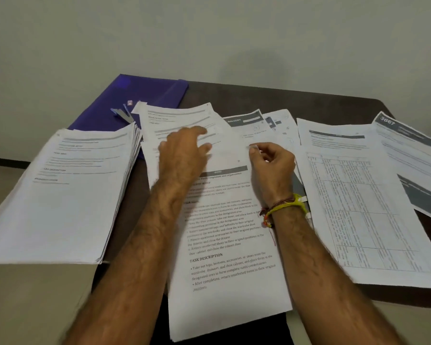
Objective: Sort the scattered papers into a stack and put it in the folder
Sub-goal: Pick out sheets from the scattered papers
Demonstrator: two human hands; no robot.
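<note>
I see the left hand [184, 148] resting with straight fingers on a white printed sheet [179, 120]. The right hand [271, 160] pinches the top edge of the long white text page [229, 245]. The gathered white paper stack [60, 195] lies left, overlapping the purple plastic folder [139, 98] on the dark brown table [309, 100].

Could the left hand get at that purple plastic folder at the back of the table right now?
Probably yes. The purple plastic folder lies beyond the left hand, its far part uncovered. Loose white sheets and the white paper stack overlap its near edge, but nothing stands over it.
</note>
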